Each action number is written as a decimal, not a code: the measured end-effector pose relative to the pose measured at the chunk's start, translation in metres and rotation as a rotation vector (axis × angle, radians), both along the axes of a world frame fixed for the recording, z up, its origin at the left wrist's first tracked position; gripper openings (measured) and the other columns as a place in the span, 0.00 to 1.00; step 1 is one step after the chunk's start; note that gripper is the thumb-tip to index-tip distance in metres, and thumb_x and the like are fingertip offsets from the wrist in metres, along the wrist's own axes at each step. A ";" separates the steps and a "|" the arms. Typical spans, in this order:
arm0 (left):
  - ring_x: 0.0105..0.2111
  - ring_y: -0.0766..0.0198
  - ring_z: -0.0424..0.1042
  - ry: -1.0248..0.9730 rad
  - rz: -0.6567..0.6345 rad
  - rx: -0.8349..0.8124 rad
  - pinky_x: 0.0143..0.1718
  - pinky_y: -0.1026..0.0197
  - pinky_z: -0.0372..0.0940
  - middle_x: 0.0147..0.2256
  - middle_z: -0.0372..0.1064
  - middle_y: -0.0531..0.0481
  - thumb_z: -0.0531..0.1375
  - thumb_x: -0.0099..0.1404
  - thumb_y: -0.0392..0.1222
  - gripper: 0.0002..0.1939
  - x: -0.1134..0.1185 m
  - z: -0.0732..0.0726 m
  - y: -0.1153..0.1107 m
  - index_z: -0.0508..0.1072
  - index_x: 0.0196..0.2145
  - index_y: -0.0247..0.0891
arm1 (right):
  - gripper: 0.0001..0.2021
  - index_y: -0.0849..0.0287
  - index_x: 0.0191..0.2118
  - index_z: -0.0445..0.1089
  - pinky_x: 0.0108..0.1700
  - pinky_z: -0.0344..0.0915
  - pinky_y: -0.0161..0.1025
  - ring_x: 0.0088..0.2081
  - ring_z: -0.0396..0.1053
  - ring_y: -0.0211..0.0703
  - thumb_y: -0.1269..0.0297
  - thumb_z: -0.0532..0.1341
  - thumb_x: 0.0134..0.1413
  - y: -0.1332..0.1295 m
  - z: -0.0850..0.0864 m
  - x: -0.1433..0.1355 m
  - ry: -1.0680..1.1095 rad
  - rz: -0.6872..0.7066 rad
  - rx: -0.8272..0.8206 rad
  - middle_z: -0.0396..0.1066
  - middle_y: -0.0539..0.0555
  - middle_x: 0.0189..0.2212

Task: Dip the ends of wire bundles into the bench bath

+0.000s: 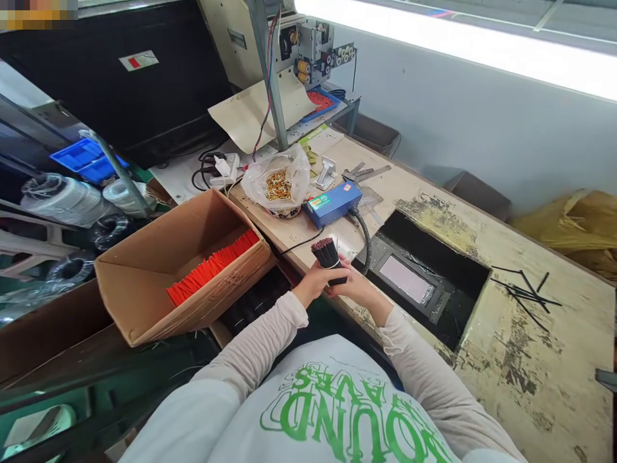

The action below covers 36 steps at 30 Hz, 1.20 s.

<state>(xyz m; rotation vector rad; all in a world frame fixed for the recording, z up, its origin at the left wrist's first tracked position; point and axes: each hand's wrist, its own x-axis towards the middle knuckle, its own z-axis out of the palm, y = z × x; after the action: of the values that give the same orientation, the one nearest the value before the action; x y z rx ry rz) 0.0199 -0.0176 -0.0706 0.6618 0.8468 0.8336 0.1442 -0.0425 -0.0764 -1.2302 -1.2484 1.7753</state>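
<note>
A bundle of black wires (pixel 328 256) with reddish cut ends stands nearly upright between my two hands, a pale band around it. My left hand (pixel 313 281) is closed around its lower left side. My right hand (pixel 354 283) wraps it from the right, fingers partly hidden. Just beyond the bundle lies a blue box-shaped device (pixel 333 202) with a black corrugated cable. A clear plastic bag (pixel 301 173) of small gold-coloured metal pieces sits left of that device.
At left, a cardboard box (pixel 139 283) holds red wires (pixel 212 267). A rectangular black recess (pixel 443 257) with a metal plate (pixel 405 276) opens in the wooden table (pixel 530 373). Loose black strips (pixel 527 296) lie right of it. A machine (pixel 313 48) stands behind a metal post (pixel 272 83).
</note>
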 end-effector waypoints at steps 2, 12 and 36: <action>0.42 0.52 0.75 0.004 0.025 -0.020 0.46 0.52 0.66 0.27 0.72 0.52 0.74 0.38 0.38 0.21 0.002 -0.005 0.001 0.73 0.30 0.36 | 0.22 0.57 0.44 0.70 0.40 0.69 0.43 0.33 0.69 0.43 0.67 0.68 0.35 0.002 -0.004 0.009 0.027 0.060 0.007 0.69 0.47 0.27; 0.30 0.61 0.74 0.150 0.073 0.069 0.40 0.56 0.66 0.25 0.70 0.54 0.70 0.42 0.37 0.15 0.018 -0.030 0.020 0.71 0.28 0.35 | 0.42 0.54 0.57 0.57 0.28 0.70 0.38 0.25 0.65 0.34 0.61 0.71 0.33 0.002 -0.026 0.033 -0.209 -0.337 -0.012 0.64 0.48 0.37; 0.32 0.61 0.71 0.211 0.055 0.258 0.44 0.56 0.65 0.28 0.73 0.51 0.67 0.46 0.37 0.08 0.026 -0.047 0.027 0.73 0.26 0.38 | 0.19 0.55 0.49 0.63 0.44 0.68 0.44 0.40 0.68 0.46 0.59 0.60 0.50 0.000 -0.057 0.028 -0.383 -0.529 0.311 0.68 0.56 0.41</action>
<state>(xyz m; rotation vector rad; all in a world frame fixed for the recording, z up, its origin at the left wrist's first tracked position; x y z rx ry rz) 0.0460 0.0093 -0.1179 0.9694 0.9590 0.9433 0.1719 -0.0425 -0.1332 -1.5747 -1.1972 0.9597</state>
